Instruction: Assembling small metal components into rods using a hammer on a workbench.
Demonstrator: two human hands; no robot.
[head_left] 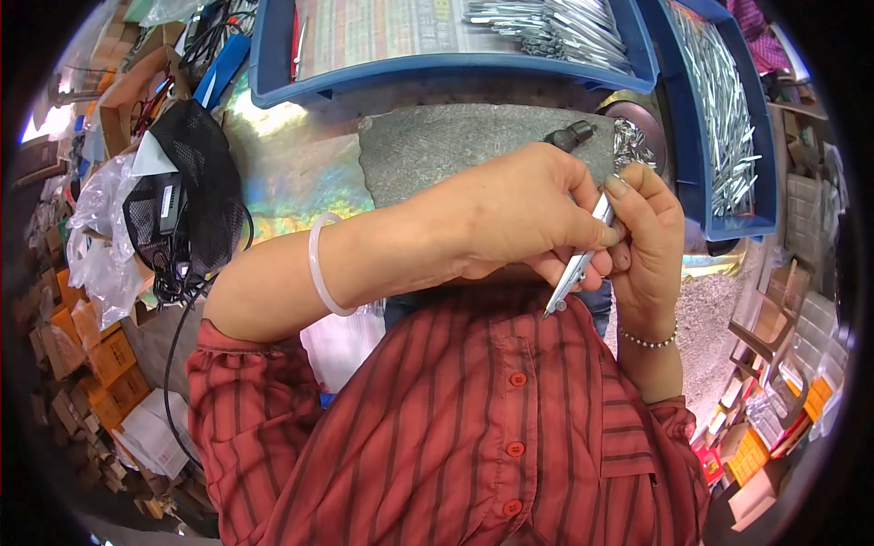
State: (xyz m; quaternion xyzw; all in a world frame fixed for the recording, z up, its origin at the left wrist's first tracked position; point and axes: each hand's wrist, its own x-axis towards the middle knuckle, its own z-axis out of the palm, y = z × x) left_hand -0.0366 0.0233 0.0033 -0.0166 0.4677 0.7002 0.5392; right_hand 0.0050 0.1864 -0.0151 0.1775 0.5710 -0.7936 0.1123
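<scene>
Slanting between my hands is a slim silver drawing compass (pixel 575 266), its pointed tip down toward my shirt and a small round screw near that tip. My left hand (pixel 523 200) pinches its shaft between thumb and fingers. At the upper end, my right hand (pixel 648 223) has thumb and forefinger pressed together; anything small between them is hidden. Just beyond the hands stands a round dish (pixel 648 116) with small shiny metal parts (pixel 630 144). Beside it, a small black knob-like piece (pixel 571 136) lies on a grey slab (pixel 446 150).
A blue tray (pixel 455 68) at the back holds several silver pieces at its right end. Another blue tray (pixel 770 196) on the right is filled with similar pieces. At left are a black mesh bag (pixel 196 150), cables and clear plastic (pixel 96 218). Cardboard boxes (pixel 109 359) lie lower left.
</scene>
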